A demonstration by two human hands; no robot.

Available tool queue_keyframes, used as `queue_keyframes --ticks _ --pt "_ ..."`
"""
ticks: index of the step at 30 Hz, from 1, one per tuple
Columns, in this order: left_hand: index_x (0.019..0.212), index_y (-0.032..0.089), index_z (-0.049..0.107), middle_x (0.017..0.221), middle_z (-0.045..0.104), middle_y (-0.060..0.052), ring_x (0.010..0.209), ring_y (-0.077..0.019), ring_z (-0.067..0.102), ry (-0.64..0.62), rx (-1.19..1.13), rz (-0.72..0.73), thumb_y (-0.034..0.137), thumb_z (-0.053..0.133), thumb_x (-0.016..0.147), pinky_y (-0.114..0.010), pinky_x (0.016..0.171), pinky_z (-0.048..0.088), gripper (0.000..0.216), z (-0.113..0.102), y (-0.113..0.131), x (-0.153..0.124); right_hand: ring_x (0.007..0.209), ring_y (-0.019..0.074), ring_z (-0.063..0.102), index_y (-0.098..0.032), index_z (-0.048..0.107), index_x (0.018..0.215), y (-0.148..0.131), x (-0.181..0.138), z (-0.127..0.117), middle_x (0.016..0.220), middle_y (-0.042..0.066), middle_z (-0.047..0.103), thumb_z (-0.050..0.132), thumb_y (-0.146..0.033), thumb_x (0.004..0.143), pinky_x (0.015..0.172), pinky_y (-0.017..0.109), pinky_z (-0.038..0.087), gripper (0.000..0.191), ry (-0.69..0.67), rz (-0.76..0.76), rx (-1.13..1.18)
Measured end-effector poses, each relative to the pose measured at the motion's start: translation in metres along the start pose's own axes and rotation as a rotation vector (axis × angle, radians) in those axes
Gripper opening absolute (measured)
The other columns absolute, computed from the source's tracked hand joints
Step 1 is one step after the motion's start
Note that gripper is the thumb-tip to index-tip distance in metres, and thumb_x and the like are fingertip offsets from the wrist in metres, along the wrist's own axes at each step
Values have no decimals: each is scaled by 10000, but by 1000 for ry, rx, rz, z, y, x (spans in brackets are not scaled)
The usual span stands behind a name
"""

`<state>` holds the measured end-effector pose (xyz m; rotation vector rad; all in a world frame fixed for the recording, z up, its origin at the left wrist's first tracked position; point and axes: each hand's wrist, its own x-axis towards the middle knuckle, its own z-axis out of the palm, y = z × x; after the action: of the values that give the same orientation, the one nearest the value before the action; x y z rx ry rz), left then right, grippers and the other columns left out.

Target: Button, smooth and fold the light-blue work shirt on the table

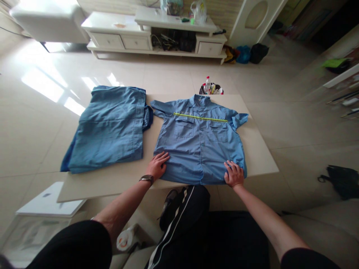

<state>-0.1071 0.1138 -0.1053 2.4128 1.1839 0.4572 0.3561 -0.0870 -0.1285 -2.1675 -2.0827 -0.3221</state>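
Note:
A blue short-sleeved work shirt (pixel 185 149) lies spread on the table (pixel 260 153), front side up, collar away from me. It has two chest pockets and a yellow-green stripe across the chest. My left hand (pixel 157 165) rests flat on the shirt's lower left edge, fingers stretched out. On its lower right part lies my right hand (pixel 233 175), fingers spread on the cloth. The shirt's hem reaches the near table edge. To the left, a pile of folded blue garments (pixel 112 127) covers that side of the table and overhangs its edge.
A full waste bin (pixel 211 89) stands behind the table's far edge. Farther back is a white TV cabinet (pixel 120 39) with items on it. A paper roll (pixel 125 239) sits below at the left, near a white board (pixel 50 200). A black bag (pixel 342 181) lies right.

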Motion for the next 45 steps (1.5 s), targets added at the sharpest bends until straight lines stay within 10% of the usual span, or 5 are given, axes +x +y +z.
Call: queue_keyframes --ticks 45 --pt "1379 273 677 1491 596 19 1456 -253 482 1 3 4 171 512 872 -493 1220 426 543 1 -1 0 1336 344 495 -247 494 1529 1 -1 2 1481 105 586 508 -333 892 1007 457 357 643 8 -6 0"
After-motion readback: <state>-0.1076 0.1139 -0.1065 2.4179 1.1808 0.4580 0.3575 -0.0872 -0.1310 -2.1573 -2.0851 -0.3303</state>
